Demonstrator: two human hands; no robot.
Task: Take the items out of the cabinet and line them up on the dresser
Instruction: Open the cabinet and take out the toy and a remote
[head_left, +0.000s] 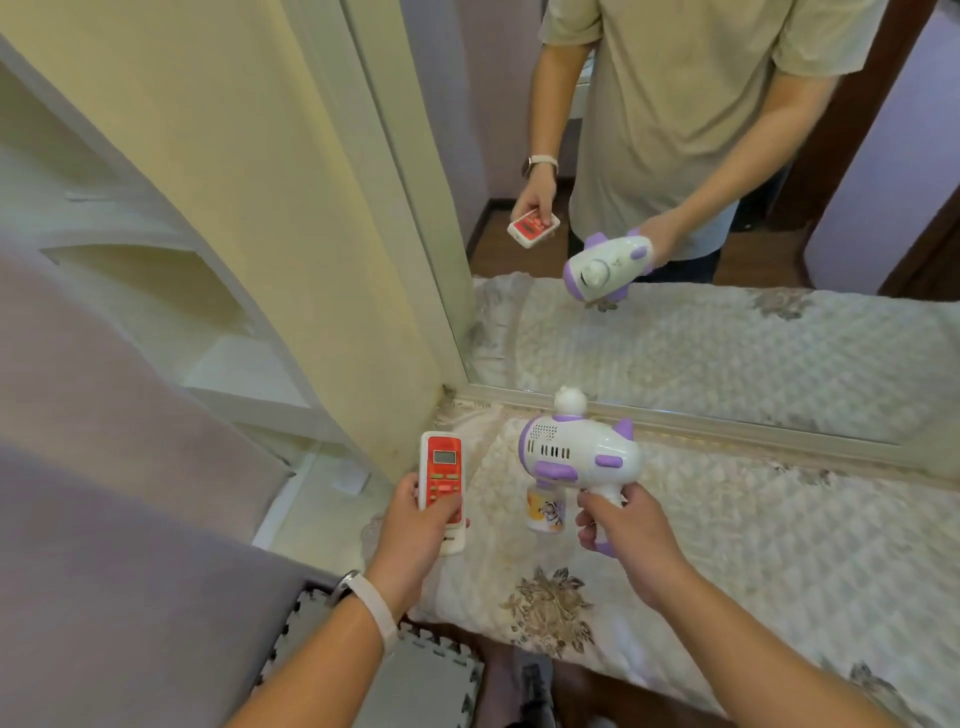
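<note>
**Both hands loaded, over the dresser**

Left hand (415, 519) is nearest: we've got it clamped on the remote (442, 480), thumb across the red face, fingers wrapped behind. Long axis points away from us toward the mirror (727, 338), and it sits above the dresser's (779, 545) left edge, just beside the cabinet (249, 364) wall. Right hand (623, 525) is closed around the toy gun's (576, 452) handle, barrel pointing left, small bottle (545, 512) hanging under it, figure on top. We can't tell whether the bottle touches the cloth.

Our read: both items are out of the cabinet and neither is set down yet. The toy is already over the cloth, so the right hand has the shorter drop. The remote needs to go right and down to clear the edge. Nothing else lies on the cloth near us, so no obstruction. Risk: the toy looks top-heavy and may tip on the padded cover.
</note>
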